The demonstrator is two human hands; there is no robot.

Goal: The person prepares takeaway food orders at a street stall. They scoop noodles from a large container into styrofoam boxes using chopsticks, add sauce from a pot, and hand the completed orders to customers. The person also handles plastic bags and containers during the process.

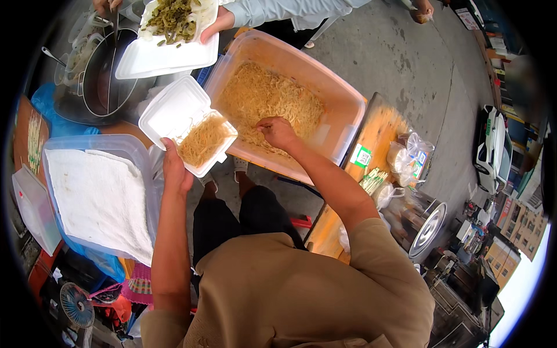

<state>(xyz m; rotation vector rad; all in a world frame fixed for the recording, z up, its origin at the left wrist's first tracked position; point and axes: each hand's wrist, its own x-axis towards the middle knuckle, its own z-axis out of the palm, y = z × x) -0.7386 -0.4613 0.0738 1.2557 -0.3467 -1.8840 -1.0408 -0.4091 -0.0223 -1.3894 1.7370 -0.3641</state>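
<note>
My left hand (176, 167) holds an open white foam takeaway box (172, 108) by its near side, thumb up along the edge. Thin fried rice noodles (202, 141) fill the box's lower half, and its lid is tilted back. To the right, my right hand (277, 132) is over a large plastic tub (335, 82), fingers drawn together close to the noodles (274, 93) inside. Whether any strands are pinched between the fingertips cannot be made out. The box overlaps the tub's left rim in the view.
Another person's hand (219, 24) holds a second foam box (163, 56) with chopped greens. A divided pot (106, 87) stands at upper left, above a cloth-covered plastic tub (98, 191). Bagged food (400, 161) and bundled chopsticks (373, 180) lie on a wooden table (330, 226).
</note>
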